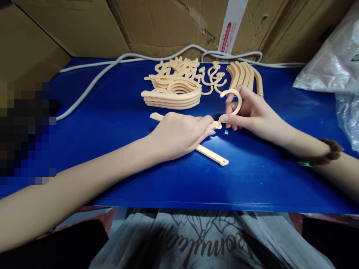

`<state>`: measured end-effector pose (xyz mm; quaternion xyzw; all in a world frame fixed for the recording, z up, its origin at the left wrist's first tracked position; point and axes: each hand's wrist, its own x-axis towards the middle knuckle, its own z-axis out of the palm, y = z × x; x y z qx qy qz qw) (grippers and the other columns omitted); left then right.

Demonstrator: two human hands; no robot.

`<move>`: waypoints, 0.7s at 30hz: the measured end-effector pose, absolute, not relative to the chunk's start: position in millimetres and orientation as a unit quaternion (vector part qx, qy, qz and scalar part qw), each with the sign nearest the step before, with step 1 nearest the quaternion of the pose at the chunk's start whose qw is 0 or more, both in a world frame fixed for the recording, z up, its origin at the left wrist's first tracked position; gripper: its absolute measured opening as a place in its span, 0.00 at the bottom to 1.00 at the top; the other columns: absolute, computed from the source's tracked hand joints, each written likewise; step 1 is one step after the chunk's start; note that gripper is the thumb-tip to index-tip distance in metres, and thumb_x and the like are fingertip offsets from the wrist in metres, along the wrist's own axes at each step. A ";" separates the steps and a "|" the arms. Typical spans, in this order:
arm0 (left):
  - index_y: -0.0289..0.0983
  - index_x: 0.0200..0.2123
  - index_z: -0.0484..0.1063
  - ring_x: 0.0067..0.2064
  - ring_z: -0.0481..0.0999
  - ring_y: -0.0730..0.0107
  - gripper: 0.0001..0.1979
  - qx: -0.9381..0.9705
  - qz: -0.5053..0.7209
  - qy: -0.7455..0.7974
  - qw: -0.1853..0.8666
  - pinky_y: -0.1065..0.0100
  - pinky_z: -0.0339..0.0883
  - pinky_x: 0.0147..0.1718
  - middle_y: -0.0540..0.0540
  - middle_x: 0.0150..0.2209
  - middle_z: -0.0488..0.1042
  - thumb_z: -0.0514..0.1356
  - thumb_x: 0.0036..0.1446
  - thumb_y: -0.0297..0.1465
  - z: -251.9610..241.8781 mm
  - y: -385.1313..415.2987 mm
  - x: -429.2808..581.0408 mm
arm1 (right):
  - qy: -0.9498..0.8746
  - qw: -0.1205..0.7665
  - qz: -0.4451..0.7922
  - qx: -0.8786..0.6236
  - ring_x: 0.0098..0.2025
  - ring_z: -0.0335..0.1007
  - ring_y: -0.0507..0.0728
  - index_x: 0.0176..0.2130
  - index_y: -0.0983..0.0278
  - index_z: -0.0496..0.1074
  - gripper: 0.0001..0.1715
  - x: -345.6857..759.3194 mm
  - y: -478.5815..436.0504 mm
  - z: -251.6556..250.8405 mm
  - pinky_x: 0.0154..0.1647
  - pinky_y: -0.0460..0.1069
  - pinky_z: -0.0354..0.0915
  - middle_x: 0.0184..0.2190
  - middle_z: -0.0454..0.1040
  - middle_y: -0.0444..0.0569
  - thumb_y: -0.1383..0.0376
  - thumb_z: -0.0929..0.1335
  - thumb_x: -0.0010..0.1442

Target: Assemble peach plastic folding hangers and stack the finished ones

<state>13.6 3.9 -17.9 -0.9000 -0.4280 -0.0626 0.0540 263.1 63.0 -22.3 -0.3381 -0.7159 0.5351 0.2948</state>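
Observation:
Between finger and thumb my right hand (248, 112) pinches a cream plastic hanger hook (238, 99), its curve rising above the fingers. The hook's lower end meets the end of a cream plastic hanger piece (215, 125) that my left hand (183, 132) grips. Whether the two are joined I cannot tell. A straight cream bar (212, 154) slants out from under my left hand toward the front right. Another end (156, 116) shows behind that hand; my palm hides how these parts connect.
Behind my hands lie stacked hanger parts (171, 100), a heap of loose hooks (179, 67) and a row of curved arms (244, 76). A grey cable (98, 78) crosses the blue table (117, 179). Cardboard boxes (162, 26) stand behind, and a plastic bag (328, 59) sits right.

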 end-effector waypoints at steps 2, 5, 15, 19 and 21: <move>0.37 0.49 0.80 0.36 0.88 0.58 0.15 -0.902 -0.070 -0.423 0.056 0.64 0.46 0.26 0.44 0.38 0.90 0.58 0.83 0.40 -18.7 3.9 13.0 | -0.720 0.295 0.529 -0.339 0.31 0.73 0.54 0.48 0.54 0.66 0.35 262.4 61.5 -23.2 0.30 0.50 0.70 0.32 0.72 0.38 0.51 0.87 0.59; 0.37 0.50 0.81 0.35 0.88 0.57 0.16 -0.902 -0.069 -0.422 0.055 0.63 0.47 0.26 0.44 0.38 0.89 0.57 0.84 0.40 -18.2 3.8 13.0 | -0.731 0.303 0.508 -0.340 0.32 0.74 0.55 0.48 0.53 0.65 0.35 260.7 58.1 -23.6 0.31 0.51 0.71 0.32 0.73 0.38 0.49 0.86 0.60; 0.37 0.61 0.78 0.36 0.90 0.58 0.14 -0.901 -0.098 -0.418 0.065 0.65 0.50 0.25 0.47 0.38 0.89 0.59 0.82 0.37 -18.1 0.6 14.0 | -0.771 0.377 0.327 -0.395 0.33 0.72 0.58 0.44 0.53 0.66 0.34 257.7 44.8 -17.2 0.40 0.58 0.71 0.35 0.73 0.43 0.36 0.80 0.63; 0.37 0.64 0.75 0.34 0.88 0.63 0.15 -0.907 -0.143 -0.390 0.076 0.65 0.52 0.24 0.48 0.39 0.89 0.56 0.83 0.34 -19.3 -3.5 11.1 | -0.768 0.371 0.347 -0.390 0.28 0.70 0.56 0.43 0.53 0.66 0.36 255.6 45.1 -14.9 0.36 0.57 0.70 0.30 0.73 0.42 0.28 0.73 0.67; 0.36 0.61 0.77 0.33 0.87 0.63 0.14 -0.906 -0.168 -0.380 0.085 0.65 0.53 0.24 0.48 0.37 0.88 0.55 0.83 0.33 -18.6 -4.1 9.2 | -0.770 0.353 0.355 -0.396 0.26 0.69 0.56 0.44 0.53 0.67 0.39 255.2 47.4 -16.1 0.34 0.57 0.68 0.28 0.74 0.41 0.24 0.70 0.66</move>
